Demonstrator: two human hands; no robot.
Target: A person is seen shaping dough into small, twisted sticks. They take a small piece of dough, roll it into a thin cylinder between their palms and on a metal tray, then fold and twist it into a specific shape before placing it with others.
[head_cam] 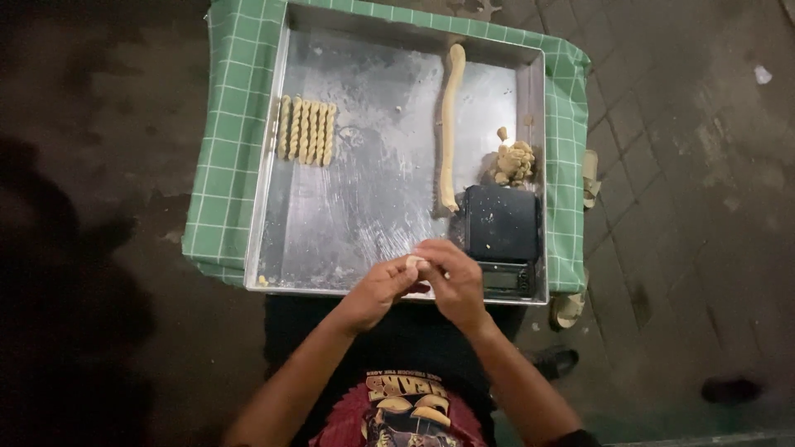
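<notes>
- Leftmost, I see a green checked cloth (222, 157) draped over the surface, with a shallow metal tray (364, 207) set on it.
- Near the tray's left wall lies a row of twisted dough sticks (306, 131), side by side and touching.
- At the tray's near edge, my left hand (377, 291) meets my right hand (454, 281); the fingertips of both pinch one small dough piece (413, 261) between them, fingers curled close around it, just above the tray's front rim.
- Right of centre, a long dough rope (448, 124) runs from the far wall toward me.
- Beside the rope's near end sits a black kitchen scale (501, 223), in the tray's near right corner.
- Just beyond the scale, a lumpy heap of dough scraps (513, 161) rests against the right wall.
- Dark paving (687, 207) surrounds everything.
</notes>
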